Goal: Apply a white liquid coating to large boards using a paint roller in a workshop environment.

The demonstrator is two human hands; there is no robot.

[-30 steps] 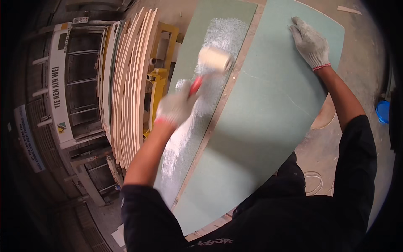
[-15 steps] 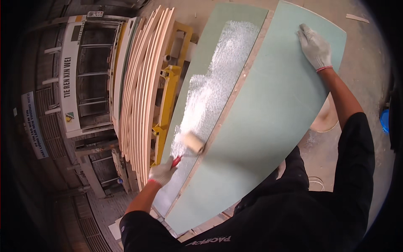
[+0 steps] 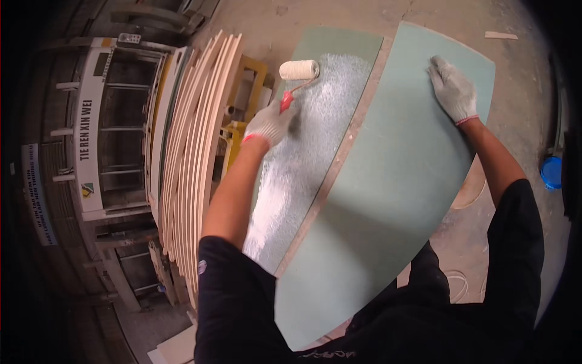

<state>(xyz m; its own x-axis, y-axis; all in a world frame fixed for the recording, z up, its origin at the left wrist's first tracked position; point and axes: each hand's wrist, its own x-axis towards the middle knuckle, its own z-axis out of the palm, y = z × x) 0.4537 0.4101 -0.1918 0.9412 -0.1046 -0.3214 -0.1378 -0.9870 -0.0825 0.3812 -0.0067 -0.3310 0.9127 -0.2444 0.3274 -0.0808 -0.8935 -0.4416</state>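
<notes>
My left hand [image 3: 270, 124], in a whitish knitted glove, is closed round the red handle of a paint roller [image 3: 299, 70]. The roller's cream sleeve is over the far left part of a long green board [image 3: 339, 40]. White wet-looking coating [image 3: 276, 191] covers much of that board, thickest in its nearer half and streaky farther off. Along its right side runs a narrow brownish strip, and beyond that lies a wide pale-green panel [image 3: 376, 176] with a curved right edge. My gloved right hand [image 3: 453, 91] rests on this panel's far right part, fingers stretched out and holding nothing.
Left of the board stand several long wooden strips [image 3: 197, 139] on edge, beside a yellow metal frame [image 3: 257, 85]. Farther left is a white-framed machine [image 3: 91, 133]. A blue lid or bucket [image 3: 551, 173] sits at the right, and a wood offcut [image 3: 501, 35] lies on the far floor.
My left hand has moved the roller from the near part of the green board to its far left part. The view has shifted slightly; my right hand stays on the panel.
</notes>
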